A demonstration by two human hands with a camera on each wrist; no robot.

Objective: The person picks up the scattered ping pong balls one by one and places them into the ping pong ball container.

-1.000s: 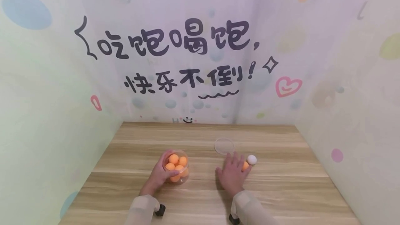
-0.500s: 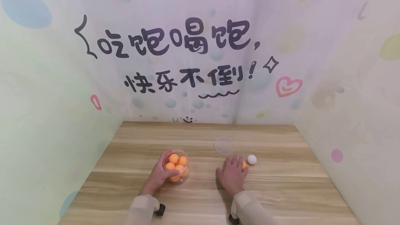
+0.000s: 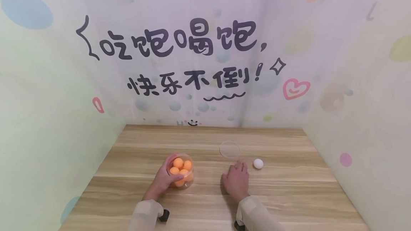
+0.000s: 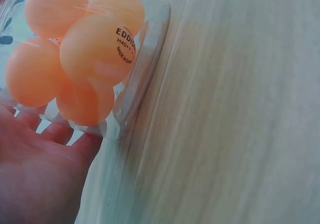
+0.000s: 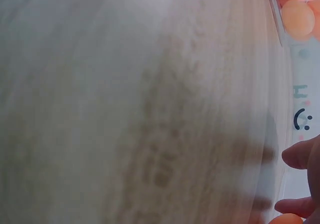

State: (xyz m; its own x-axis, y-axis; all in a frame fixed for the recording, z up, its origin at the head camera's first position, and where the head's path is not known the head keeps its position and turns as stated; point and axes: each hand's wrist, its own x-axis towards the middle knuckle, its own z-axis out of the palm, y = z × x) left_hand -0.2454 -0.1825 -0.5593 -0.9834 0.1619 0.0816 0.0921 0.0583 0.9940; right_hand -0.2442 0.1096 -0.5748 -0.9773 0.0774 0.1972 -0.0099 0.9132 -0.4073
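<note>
My left hand [image 3: 164, 178] grips a clear plastic tub [image 4: 155, 44] from its left side, thumb across the near side. Several orange ping-pong balls [image 3: 178, 163] fill the tub; print shows on one ball [image 4: 95, 51] in the left wrist view. Out to the right, my right hand [image 3: 237, 184] lies low over the table, its fingers curled round an orange ping-pong ball [image 5: 287, 219]. That ball is hidden under the hand in the head view, and only its top shows in the right wrist view. A white ping-pong ball [image 3: 258, 163] sits just right of my right fingers.
A clear round lid [image 3: 230, 149] lies flat beyond my right hand. The wooden table [image 3: 205, 209] meets a printed back wall [image 3: 199, 109], with pale walls on both sides.
My right fingers have drawn in and curled, pulling the orange ball left under the hand and away from the white one. The left hand and tub have stayed put.
</note>
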